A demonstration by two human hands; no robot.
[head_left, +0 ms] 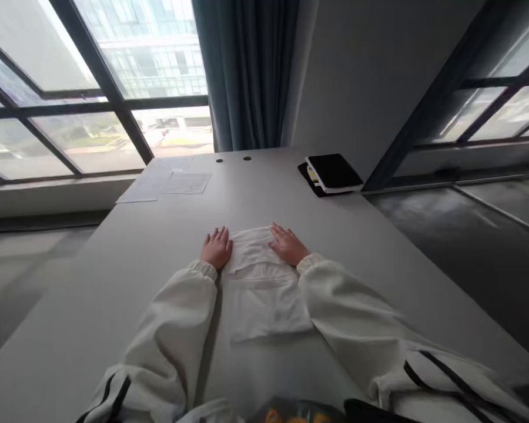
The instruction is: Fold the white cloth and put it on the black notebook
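A folded white cloth [262, 282] lies flat on the grey table [114, 294] in front of me. My left hand [217, 247] rests flat at the cloth's far left corner, fingers stretched out and touching its edge. My right hand [288, 244] lies flat on the far right corner, fingers extended on the fabric. Both arms wear white sleeves with black stripes. Neither hand holds anything.
Loose paper sheets [171, 182] lie at the table's far left. A black notebook on a dark pouch [332, 173] sits at the far right edge. Two small round holes [233, 159] mark the back of the table. Windows and a blue curtain stand behind.
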